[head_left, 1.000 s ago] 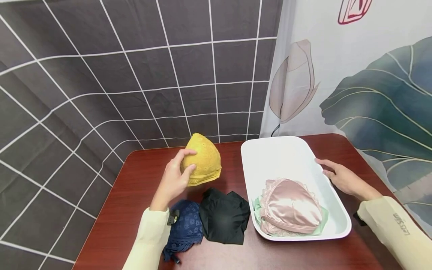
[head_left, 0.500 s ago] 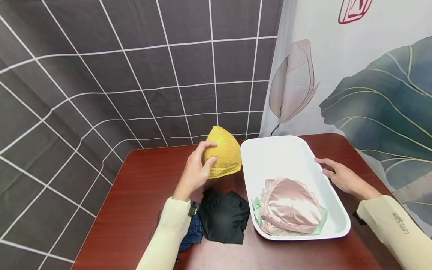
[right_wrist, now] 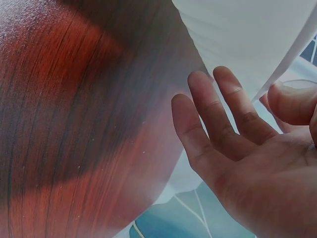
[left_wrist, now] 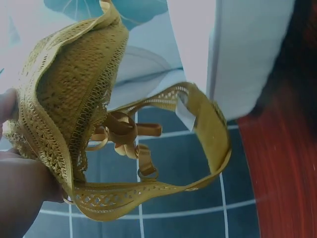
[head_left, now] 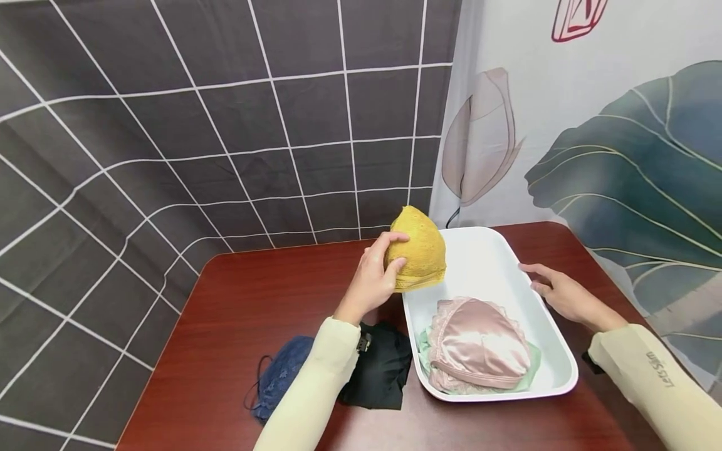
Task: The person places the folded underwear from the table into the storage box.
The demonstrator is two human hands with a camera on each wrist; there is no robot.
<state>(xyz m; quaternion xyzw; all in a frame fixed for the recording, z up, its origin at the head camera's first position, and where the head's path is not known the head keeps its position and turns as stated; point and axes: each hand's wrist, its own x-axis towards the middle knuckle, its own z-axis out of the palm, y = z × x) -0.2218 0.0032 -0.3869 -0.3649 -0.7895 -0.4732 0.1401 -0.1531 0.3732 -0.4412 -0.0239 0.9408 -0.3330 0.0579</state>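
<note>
My left hand [head_left: 369,280] pinches a folded yellow lace bra [head_left: 422,250] by its left side, above the table and overlapping the left rim of a white plastic tray [head_left: 487,266]. In the left wrist view the bra's band [left_wrist: 213,134] hangs in a loop beside the cup, with strap ends bunched inside. A pink satin bra [head_left: 479,344] lies in the tray's near half, on top of a mint-green piece [head_left: 533,369]. My right hand [head_left: 570,297] is at the tray's right rim, fingertips against it; in the right wrist view its fingers [right_wrist: 233,99] are loosely extended and hold nothing.
A black folded garment [head_left: 380,369] and a navy lace bra [head_left: 284,369] lie on the red-brown table [head_left: 254,294] left of the tray, partly covered by my left sleeve. A dark grid-patterned curtain [head_left: 316,113] and a pale printed one [head_left: 507,37] hang behind.
My left hand has carried the yellow bra rightward, from above the table to the tray's left rim. My right hand has stayed at the tray's right rim. The view has shifted slightly.
</note>
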